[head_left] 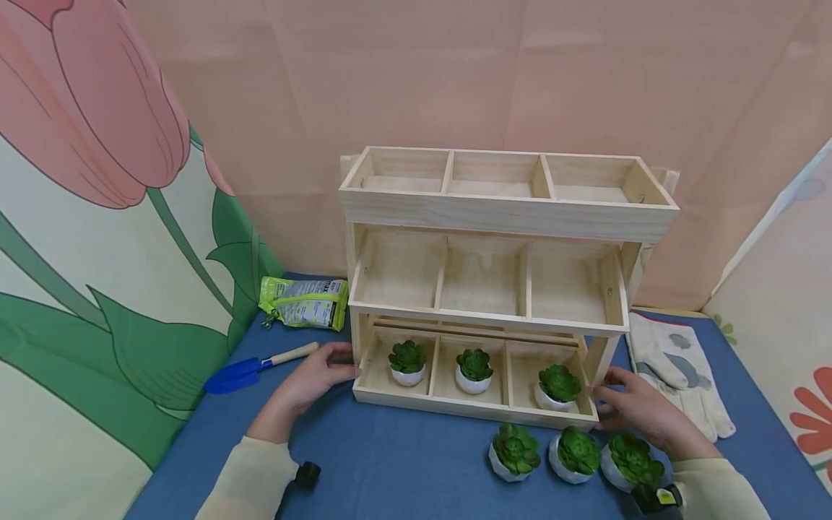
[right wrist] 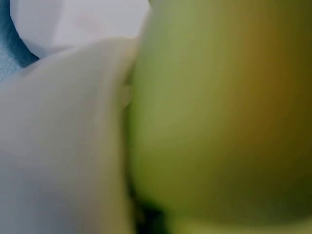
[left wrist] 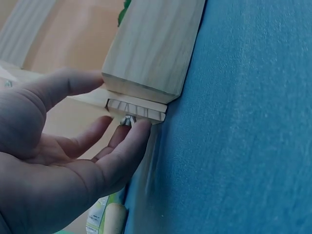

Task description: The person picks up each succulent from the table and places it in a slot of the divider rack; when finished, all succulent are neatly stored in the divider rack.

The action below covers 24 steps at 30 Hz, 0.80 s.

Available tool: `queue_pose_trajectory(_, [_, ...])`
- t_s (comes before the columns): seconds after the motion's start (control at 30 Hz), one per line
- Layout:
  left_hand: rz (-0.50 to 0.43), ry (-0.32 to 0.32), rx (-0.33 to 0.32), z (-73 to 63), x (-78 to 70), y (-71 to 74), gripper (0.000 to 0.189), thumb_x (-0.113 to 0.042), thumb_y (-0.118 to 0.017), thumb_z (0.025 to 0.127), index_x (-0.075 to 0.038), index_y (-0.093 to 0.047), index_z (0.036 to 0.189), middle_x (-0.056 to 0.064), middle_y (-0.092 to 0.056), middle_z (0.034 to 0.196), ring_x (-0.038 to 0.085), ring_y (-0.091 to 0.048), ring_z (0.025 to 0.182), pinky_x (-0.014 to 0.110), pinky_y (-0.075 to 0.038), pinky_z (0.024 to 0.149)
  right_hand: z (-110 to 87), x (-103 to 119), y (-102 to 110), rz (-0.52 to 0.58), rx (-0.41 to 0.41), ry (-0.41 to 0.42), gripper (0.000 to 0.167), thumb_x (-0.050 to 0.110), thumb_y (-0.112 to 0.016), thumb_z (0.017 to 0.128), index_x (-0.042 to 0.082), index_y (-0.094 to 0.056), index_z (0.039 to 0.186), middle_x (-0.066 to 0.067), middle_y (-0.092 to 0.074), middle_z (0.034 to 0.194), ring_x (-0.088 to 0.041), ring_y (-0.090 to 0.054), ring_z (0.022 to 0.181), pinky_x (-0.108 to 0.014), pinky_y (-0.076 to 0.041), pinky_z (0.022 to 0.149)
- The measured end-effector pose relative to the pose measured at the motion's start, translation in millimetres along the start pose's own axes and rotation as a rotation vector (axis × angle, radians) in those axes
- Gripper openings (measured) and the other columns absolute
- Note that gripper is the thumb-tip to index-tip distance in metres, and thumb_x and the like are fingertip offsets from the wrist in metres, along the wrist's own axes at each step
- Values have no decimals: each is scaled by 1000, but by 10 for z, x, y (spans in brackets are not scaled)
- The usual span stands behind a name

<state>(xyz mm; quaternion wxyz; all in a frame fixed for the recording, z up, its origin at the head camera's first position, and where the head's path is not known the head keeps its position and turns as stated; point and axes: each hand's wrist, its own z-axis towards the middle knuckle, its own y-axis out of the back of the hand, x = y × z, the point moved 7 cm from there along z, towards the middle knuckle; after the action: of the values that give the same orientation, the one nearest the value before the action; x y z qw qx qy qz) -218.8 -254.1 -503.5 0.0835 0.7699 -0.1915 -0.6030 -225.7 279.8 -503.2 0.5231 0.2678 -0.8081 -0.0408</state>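
A three-tier wooden plant stand [head_left: 510, 220] has three compartments on each tier. Its bottom tray holds three small potted succulents [head_left: 474, 365], one per compartment. At the stand's lower left end is my left hand [head_left: 316, 377]; in the left wrist view its thumb [left wrist: 73, 84] reaches the tray corner and curled fingers hold the wood end by a metal screw [left wrist: 127, 120]. My right hand [head_left: 633, 406] grips the bottom tray's right end. Three more potted succulents [head_left: 575, 455] stand in front, the rightmost beside my right wrist. A blurred green leaf [right wrist: 209, 107] fills most of the right wrist view.
Left of the stand lie a green-and-grey packet [head_left: 304, 302] and a blue trowel [head_left: 243, 373] with a pale handle. White gloves [head_left: 679, 368] lie on the right. The blue table [head_left: 383, 462] is bordered by printed backdrops, with a pink one [head_left: 455, 79] behind the stand.
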Motion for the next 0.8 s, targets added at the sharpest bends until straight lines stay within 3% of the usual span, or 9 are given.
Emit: queue_pose_trajectory(0.8, [-70, 56, 66, 0, 59, -13, 73, -25, -75, 101, 3, -40, 159, 27, -48, 160, 41, -52, 144, 56, -47, 120, 18, 7, 2, -7, 7, 1, 65, 21, -46, 114, -18, -19, 159, -50, -34, 153, -34, -76, 110, -48, -68, 85])
